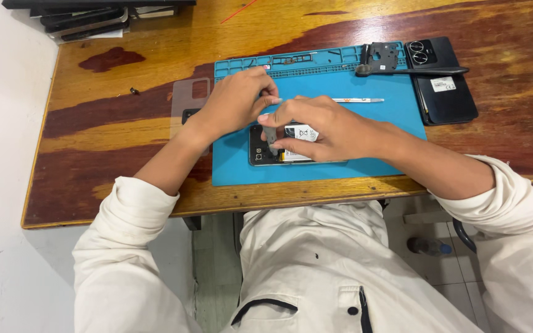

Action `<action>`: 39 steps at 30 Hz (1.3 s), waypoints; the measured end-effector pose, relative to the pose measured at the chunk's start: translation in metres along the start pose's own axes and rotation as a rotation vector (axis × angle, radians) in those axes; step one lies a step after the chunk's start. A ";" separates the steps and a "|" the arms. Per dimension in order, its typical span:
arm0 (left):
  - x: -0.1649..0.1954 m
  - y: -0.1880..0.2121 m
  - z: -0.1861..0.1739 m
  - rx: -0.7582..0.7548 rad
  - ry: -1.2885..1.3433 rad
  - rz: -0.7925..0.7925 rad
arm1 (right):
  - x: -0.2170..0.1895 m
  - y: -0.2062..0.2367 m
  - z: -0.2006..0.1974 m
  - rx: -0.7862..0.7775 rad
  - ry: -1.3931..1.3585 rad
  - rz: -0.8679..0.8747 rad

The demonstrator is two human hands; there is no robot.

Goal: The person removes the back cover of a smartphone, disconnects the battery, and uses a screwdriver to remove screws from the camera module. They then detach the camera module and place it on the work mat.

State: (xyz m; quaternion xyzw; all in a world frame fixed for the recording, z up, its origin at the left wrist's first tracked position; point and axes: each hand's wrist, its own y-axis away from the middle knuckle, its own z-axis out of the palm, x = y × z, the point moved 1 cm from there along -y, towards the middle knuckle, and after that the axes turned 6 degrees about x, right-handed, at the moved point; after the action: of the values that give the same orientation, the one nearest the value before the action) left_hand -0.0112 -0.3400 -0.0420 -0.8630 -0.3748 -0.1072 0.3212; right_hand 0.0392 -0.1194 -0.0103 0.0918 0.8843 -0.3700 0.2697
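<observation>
An opened phone [265,155] with its back off lies on a blue work mat [365,132], its white-labelled battery [304,132] showing. My right hand [325,128] rests over the phone and pinches a small dark part [271,137] above its upper end. My left hand [237,102] hovers just left of it, fingertips meeting the right hand's fingers over the phone. Whether the left fingers grip anything is hidden.
Metal tweezers [358,100] lie on the mat behind my hands. A black phone back cover [444,92], a dark inner frame [383,57] and a dark tool [411,71] sit at the mat's far right. A clear case [186,102] lies left of the mat. Dark devices [87,18] are stacked at the far left.
</observation>
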 end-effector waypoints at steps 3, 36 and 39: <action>-0.002 0.000 -0.001 -0.036 0.001 0.000 | 0.004 0.002 -0.002 0.015 -0.025 -0.021; 0.006 -0.005 0.003 -0.058 0.959 -0.548 | 0.028 0.011 -0.044 0.502 0.205 -0.281; 0.010 -0.005 0.004 -0.068 0.952 -0.547 | 0.027 0.010 -0.042 0.490 0.246 -0.267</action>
State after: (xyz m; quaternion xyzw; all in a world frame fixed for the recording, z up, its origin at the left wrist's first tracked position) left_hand -0.0081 -0.3289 -0.0380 -0.6004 -0.3952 -0.5773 0.3874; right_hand 0.0032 -0.0836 -0.0070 0.0813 0.7989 -0.5906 0.0791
